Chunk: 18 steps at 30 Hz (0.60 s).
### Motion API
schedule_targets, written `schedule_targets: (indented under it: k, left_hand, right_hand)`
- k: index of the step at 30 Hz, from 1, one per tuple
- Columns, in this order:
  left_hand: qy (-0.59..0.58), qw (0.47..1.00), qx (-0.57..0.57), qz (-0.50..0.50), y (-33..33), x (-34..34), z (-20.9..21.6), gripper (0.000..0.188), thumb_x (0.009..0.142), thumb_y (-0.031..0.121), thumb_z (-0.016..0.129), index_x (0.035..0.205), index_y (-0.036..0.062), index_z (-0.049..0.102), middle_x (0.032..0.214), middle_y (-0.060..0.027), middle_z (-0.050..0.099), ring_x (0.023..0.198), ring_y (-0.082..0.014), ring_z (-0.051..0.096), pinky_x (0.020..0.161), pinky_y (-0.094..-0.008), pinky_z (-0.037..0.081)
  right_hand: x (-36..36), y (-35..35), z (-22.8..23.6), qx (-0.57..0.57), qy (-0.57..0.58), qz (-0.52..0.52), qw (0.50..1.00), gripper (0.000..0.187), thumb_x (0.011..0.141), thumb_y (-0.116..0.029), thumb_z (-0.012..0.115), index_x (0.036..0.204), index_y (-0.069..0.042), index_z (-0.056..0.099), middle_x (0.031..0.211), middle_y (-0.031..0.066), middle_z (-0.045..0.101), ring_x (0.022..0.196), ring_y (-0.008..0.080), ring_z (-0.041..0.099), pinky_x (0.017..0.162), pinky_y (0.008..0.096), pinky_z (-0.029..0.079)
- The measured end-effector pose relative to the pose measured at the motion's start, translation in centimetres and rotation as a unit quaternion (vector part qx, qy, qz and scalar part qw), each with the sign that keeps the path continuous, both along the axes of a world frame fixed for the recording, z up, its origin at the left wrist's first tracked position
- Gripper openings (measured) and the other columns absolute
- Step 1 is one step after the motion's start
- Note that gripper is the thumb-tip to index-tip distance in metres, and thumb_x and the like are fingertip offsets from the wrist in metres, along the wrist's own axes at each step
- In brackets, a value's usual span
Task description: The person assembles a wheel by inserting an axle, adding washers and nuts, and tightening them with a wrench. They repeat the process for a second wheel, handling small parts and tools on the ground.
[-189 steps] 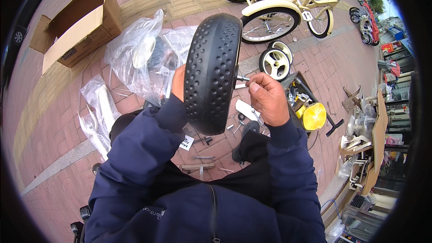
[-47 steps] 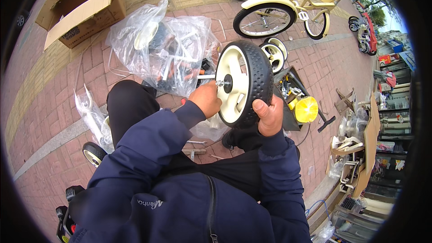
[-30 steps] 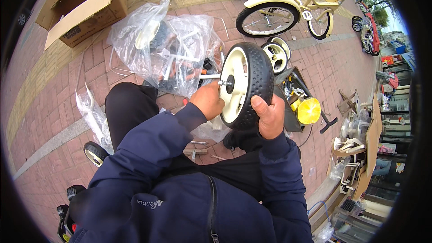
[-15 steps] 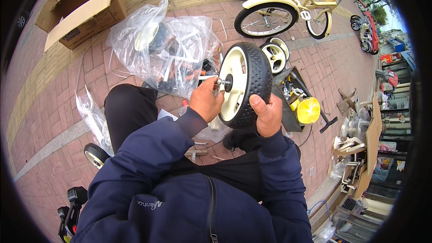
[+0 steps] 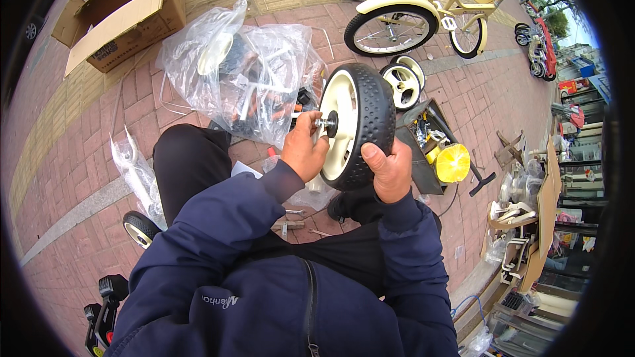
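A cream wheel (image 5: 358, 129) with a knobbly black tyre stands upright between my hands, in front of my knees. My left hand (image 5: 306, 147) is closed, thumb and fingers pinching the metal axle bolt (image 5: 321, 123) that sticks out of the wheel's black hub. Gripping the tyre from its right side, my right hand (image 5: 389, 168) has its thumb on the tread. The fingers behind the tyre are hidden. Just beyond the wheel lie two smaller cream wheels (image 5: 402, 86), and to the right is an open toolbox (image 5: 426, 172).
A clear plastic bag (image 5: 264, 79) of parts lies ahead, with an open cardboard box (image 5: 132, 39) at the far left. A cream tricycle (image 5: 391, 28) stands farther off. A yellow round thing (image 5: 453, 162) sits at the toolbox. Another wheel (image 5: 140, 228) lies by my left side.
The wheel and my right hand have shifted slightly left. My left hand stays at the axle bolt, its fingers moved a little.
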<state>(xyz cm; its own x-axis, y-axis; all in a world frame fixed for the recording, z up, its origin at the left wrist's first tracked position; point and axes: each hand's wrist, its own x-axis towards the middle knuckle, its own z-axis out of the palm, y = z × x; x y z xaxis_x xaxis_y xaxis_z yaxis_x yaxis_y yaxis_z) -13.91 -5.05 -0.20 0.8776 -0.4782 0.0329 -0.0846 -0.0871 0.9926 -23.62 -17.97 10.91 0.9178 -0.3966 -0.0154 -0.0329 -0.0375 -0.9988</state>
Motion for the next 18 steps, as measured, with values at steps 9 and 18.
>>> schedule_targets:
  k: [9, 18]
  left_hand:
    - [-0.158, 0.986, -0.026, 0.052, 0.2, -0.2, 0.1, 0.041, 0.085, -0.004, 0.056, 0.124, 0.0041, 0.052, 0.112, -0.0210, 0.061, 0.099, -0.0390, 0.062, 0.084, -0.0405, 0.050]
    - [-0.165, 0.983, 0.044, 0.069, 1.4, 1.8, -0.1, 0.035, 0.090, -0.005, 0.050, 0.124, 0.0025, 0.054, 0.111, -0.0196, 0.064, 0.101, -0.0375, 0.062, 0.088, -0.0400, 0.049]
  right_hand:
    - [0.1, -0.3, -0.2, -0.036, 0.045, 0.030, 0.998, 0.053, 0.087, -0.046, 0.070, 0.102, 0.004, 0.066, 0.087, 0.0055, 0.068, 0.079, 0.0100, 0.059, 0.071, 0.0272, 0.048]
    - [0.9, -3.3, -0.8, 0.149, 0.084, 0.133, 0.976, 0.048, 0.098, -0.050, 0.052, 0.085, -0.004, 0.056, 0.068, -0.0059, 0.043, 0.058, 0.0032, 0.034, 0.050, 0.0226, 0.027]
